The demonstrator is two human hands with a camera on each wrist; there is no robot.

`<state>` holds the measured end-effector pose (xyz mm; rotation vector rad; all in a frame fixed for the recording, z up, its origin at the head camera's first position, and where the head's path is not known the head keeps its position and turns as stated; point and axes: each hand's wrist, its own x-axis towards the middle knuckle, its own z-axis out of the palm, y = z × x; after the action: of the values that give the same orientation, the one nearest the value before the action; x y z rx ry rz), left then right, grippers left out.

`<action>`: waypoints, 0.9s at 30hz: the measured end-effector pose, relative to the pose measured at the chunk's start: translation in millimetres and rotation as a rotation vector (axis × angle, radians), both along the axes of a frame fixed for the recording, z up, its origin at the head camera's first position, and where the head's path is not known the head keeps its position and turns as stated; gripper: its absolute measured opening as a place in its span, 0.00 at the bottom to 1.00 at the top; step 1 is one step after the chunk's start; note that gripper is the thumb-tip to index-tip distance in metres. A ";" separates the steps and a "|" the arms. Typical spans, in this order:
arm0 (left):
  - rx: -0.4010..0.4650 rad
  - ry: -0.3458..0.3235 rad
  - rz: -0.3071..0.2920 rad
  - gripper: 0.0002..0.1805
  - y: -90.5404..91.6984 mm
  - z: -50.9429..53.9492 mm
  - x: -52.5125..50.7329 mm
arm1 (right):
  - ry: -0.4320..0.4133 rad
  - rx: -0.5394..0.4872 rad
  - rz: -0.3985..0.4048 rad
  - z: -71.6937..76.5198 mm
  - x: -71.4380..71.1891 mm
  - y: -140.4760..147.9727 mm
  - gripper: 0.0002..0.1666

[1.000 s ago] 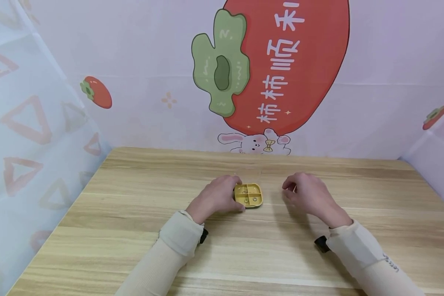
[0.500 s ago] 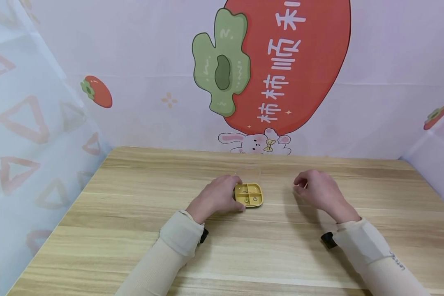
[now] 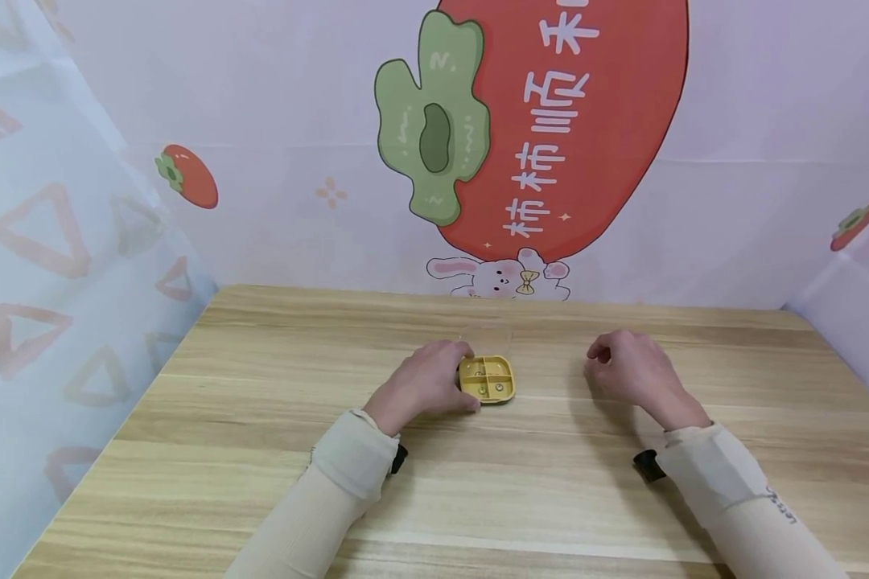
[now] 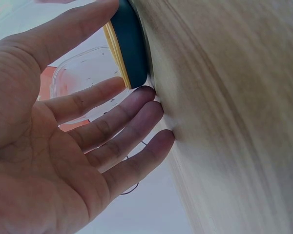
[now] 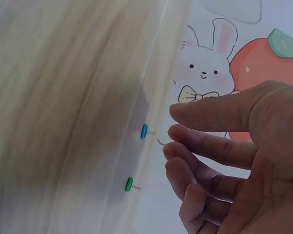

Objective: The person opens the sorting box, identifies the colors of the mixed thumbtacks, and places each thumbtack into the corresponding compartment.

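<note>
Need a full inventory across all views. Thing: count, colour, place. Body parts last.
Table: one, light wood grain, under everything.
Four-compartment box: one, yellow inside, dark teal outside, on the table.
Lid: one, transparent, at the box's far side.
Small round bits: at least three, metallic-looking, inside the box; too small to identify.
Blue tack-like piece: one, blue, on the table.
Green tack-like piece: one, green, near the blue one.
Backdrop: one, pale with print, behind the table.
Sleeves: two, cream, on both arms.
Left hand: one, bare, holding the box.
Right hand: one, bare, above the table, holding nothing.

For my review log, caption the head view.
Left hand grips a yellow four-compartment box, clear lid open; right hand apart.
</note>
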<state>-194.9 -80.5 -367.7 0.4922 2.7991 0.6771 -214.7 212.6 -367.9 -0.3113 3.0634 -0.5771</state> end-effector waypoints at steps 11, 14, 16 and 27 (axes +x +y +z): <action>-0.001 0.000 0.003 0.38 0.0 -1.4 -0.7 | 0.008 0.028 0.031 -3.5 -0.7 4.9 0.06; -0.006 0.001 0.006 0.38 -0.3 -1.7 -0.6 | 0.000 0.041 0.035 -4.0 -1.4 4.3 0.05; -0.005 0.002 0.005 0.38 -0.3 -1.9 -0.7 | -0.010 0.050 0.033 -4.2 -1.6 3.8 0.04; -0.002 0.000 0.001 0.38 -0.5 -0.5 -1.0 | -0.019 0.065 0.001 -4.2 -0.8 4.1 0.05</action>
<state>-195.9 -81.0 -368.2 0.4905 2.7999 0.6742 -215.5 216.7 -372.0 -0.3046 3.0558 -0.4761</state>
